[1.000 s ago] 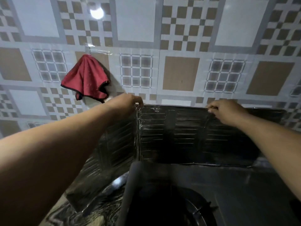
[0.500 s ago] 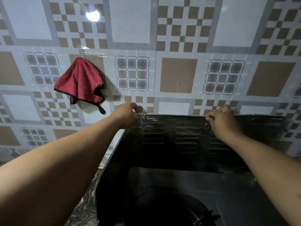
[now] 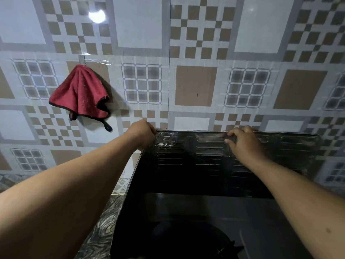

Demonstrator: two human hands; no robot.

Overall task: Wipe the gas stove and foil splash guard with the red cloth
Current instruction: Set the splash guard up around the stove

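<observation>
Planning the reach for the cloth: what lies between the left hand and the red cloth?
Head view: only bare patterned wall tile separates the left hand from the red cloth.

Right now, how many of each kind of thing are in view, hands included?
Hands: 2, left hand and right hand, both at the guard's top edge
Red cloth: 1, hanging on the wall
Foil splash guard: 1
Gas stove: 1
Total: 5

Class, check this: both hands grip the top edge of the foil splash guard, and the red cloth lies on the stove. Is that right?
Not quite. The head view shows the red cloth hanging on the tiled wall, not on the stove. The left hand and right hand do grip the foil splash guard.
</observation>
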